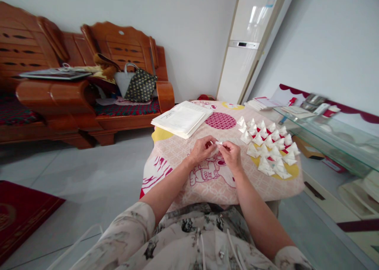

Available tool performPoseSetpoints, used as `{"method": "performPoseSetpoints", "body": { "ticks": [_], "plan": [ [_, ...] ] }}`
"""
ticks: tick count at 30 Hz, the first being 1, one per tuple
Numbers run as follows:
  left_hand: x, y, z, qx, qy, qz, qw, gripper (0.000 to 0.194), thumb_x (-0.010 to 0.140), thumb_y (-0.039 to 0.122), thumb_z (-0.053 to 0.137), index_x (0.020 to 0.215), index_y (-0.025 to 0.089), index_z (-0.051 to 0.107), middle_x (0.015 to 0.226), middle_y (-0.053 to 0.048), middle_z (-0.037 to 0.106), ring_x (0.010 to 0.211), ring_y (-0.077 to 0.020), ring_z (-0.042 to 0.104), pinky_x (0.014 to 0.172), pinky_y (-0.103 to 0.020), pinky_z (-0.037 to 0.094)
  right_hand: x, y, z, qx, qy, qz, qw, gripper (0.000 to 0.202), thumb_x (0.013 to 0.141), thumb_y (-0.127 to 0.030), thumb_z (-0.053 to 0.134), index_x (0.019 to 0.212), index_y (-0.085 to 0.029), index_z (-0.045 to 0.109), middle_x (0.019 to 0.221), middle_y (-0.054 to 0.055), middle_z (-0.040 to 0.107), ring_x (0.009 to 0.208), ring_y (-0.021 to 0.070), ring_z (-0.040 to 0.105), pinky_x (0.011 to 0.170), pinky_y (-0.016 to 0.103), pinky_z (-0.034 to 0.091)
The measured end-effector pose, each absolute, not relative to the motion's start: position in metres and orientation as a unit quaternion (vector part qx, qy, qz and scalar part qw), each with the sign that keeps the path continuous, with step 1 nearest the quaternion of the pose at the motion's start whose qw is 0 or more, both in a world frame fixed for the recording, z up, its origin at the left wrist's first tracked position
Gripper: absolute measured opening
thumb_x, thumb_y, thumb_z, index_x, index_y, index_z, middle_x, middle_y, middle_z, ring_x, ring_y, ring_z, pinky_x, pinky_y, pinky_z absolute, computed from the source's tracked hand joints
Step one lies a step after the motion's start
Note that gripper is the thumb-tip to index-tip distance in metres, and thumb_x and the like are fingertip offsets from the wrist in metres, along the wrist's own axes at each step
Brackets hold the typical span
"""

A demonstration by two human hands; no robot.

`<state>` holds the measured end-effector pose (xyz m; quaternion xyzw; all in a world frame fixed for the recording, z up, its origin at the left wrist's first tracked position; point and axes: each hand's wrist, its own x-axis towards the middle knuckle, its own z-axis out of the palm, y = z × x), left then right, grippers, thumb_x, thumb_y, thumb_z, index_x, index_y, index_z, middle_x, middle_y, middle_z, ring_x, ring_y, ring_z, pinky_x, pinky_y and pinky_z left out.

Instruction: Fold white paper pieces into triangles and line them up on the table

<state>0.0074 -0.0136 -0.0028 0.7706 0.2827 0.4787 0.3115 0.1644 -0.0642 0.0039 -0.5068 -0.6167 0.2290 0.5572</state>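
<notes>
Left hand [203, 149] and right hand [231, 155] pinch paper [218, 143] beside the paper stack [181, 119]; uneven pull could tear it.

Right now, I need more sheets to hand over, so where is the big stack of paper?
In the head view, the paper stack lies on the tablecloth, beyond the left hand, beside the dotted magenta oval.
</notes>
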Motion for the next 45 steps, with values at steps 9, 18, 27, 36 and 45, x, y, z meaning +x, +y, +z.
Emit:
{"method": "performPoseSetpoints", "body": {
  "ticks": [9, 18, 27, 36, 45],
  "plan": [
    [0.007, -0.015, -0.002, 0.777, 0.284, 0.475, 0.301, 0.02, 0.089, 0.033, 0.056, 0.092, 0.015, 0.064, 0.07, 0.0, 0.06, 0.059, -0.0103, 0.052, 0.058, -0.023, 0.04, 0.162, -0.065, 0.006, -0.506, -0.65, 0.167, 0.542, 0.032, 0.085, -0.04, 0.057, 0.06, -0.022, 0.05, 0.051, -0.004, 0.047, 0.051, 0.0129, 0.043, 0.051, 0.026, 0.033],
    [0.007, -0.016, -0.003, 0.788, 0.283, 0.466, 0.285, 0.017, 0.09, 0.03, 0.057, 0.092, 0.015, 0.065, 0.08, -0.003, 0.067, 0.06, -0.01, 0.054, 0.06, -0.023, 0.043, 0.156, -0.061, 0.004, -0.532, -0.632, 0.104, 0.554, 0.031, 0.074, -0.027, 0.054, 0.052, -0.023, 0.034, 0.048, -0.006, 0.031, 0.05, 0.0111, 0.032, 0.052, 0.028, 0.026],
    [0.005, -0.017, 0.002, 0.79, 0.268, 0.45, 0.318, 0.032, 0.095, 0.044, 0.051, 0.09, 0.015, 0.064, 0.083, -0.004, 0.068, 0.063, -0.0111, 0.055, 0.061, -0.023, 0.043, 0.154, -0.061, 0.006, -0.549, -0.637, 0.073, 0.536, 0.028, 0.075, -0.027, 0.053, 0.053, -0.023, 0.036, 0.048, -0.006, 0.033, 0.05, 0.0115, 0.032, 0.052, 0.028, 0.024],
    [0.005, -0.011, 0.0, 0.753, 0.25, 0.477, 0.38, 0.03, 0.092, 0.043, 0.054, 0.087, 0.015, 0.063, 0.07, 0.0, 0.059, 0.06, -0.0114, 0.054, 0.058, -0.023, 0.042, 0.159, -0.064, 0.003, -0.516, -0.609, 0.211, 0.564, 0.022, 0.079, -0.037, 0.063, 0.066, -0.021, 0.061, 0.055, -0.002, 0.054, 0.051, 0.0141, 0.047, 0.051, 0.026, 0.035],
    [0.004, -0.006, -0.001, 0.728, 0.232, 0.487, 0.423, 0.039, 0.088, 0.053, 0.06, 0.077, 0.016, 0.058, 0.064, 0.002, 0.052, 0.055, -0.0093, 0.046, 0.051, -0.022, 0.037, 0.164, -0.065, 0.002, -0.492, -0.613, 0.261, 0.561, 0.019, 0.084, -0.038, 0.061, 0.077, -0.021, 0.067, 0.061, 0.0, 0.065, 0.05, 0.0157, 0.056, 0.05, 0.027, 0.042]
  ]
}}
